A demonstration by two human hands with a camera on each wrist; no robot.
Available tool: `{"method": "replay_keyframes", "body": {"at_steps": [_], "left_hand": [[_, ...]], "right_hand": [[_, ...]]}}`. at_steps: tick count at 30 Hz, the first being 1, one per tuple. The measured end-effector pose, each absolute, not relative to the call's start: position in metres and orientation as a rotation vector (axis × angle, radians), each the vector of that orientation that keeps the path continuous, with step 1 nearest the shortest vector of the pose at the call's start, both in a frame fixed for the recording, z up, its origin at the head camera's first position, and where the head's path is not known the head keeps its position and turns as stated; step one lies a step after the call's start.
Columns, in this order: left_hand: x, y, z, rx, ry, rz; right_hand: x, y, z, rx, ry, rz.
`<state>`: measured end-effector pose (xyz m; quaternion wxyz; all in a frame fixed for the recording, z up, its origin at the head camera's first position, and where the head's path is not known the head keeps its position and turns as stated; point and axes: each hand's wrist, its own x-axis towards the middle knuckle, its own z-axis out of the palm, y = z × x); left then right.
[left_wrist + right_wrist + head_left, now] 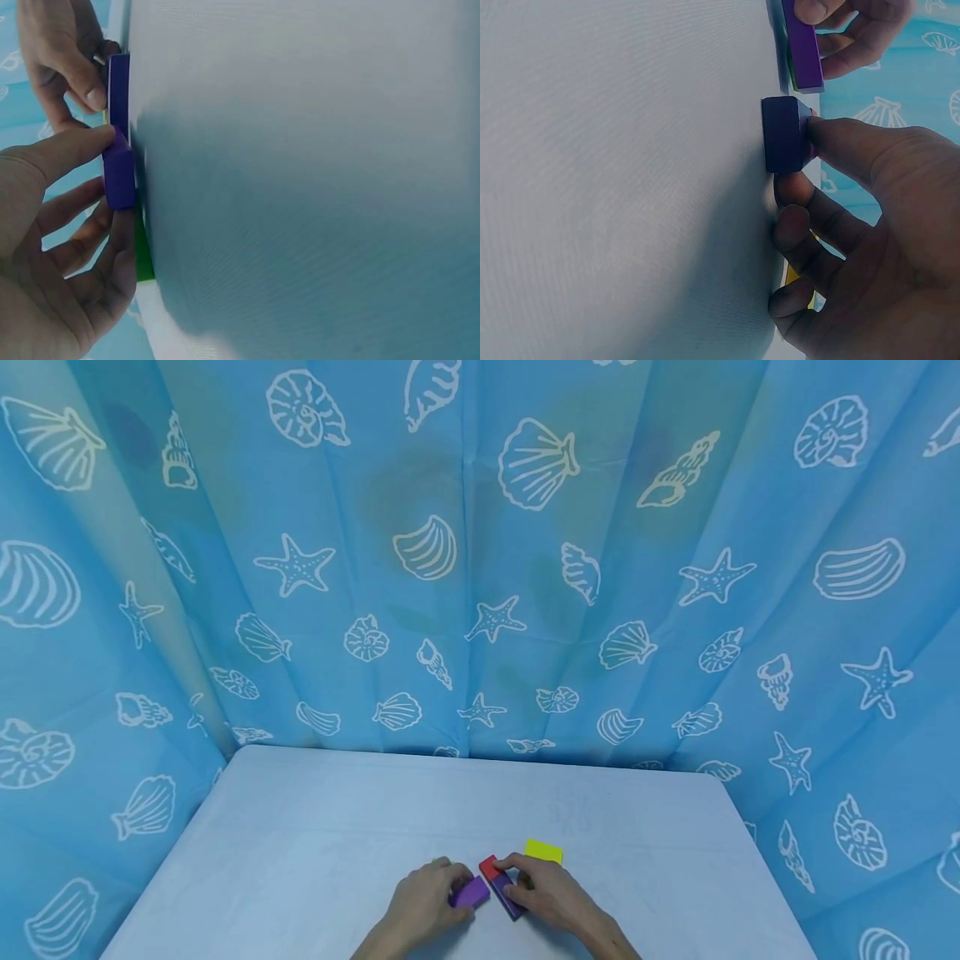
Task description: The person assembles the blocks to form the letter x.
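My left hand pinches a purple block between thumb and fingers, low over the white table. To its right, my right hand grips a dark purple block, its thumb on the near part. A red block lines up with the dark block's far end, under the index finger. The two held pieces slant toward each other, a narrow gap between them in the head view. Beyond the left fingers a green block shows, mostly hidden. A yellow block lies just past the right hand, partly covered by it.
The white table has its back edge against a blue curtain printed with white shells and starfish. The curtain also hangs along the left and right sides.
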<state>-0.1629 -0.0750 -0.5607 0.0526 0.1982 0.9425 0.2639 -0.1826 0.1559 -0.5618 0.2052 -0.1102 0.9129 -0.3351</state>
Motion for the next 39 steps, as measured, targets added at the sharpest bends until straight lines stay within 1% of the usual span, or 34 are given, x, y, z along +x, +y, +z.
{"method": "replay_keyframes", "body": {"at_steps": [15,39], "left_hand": [[-0.1708,-0.0737,-0.5599,0.604,2.963,0.749],[-0.1728,-0.0685,-0.5641,0.556,3.027,0.639]], "right_hand": [[-0.1838,0.1547,-0.5618,-0.305,2.553,-0.923],[-0.1847,0.1545,-0.5643,-0.277,2.547,-0.909]]}}
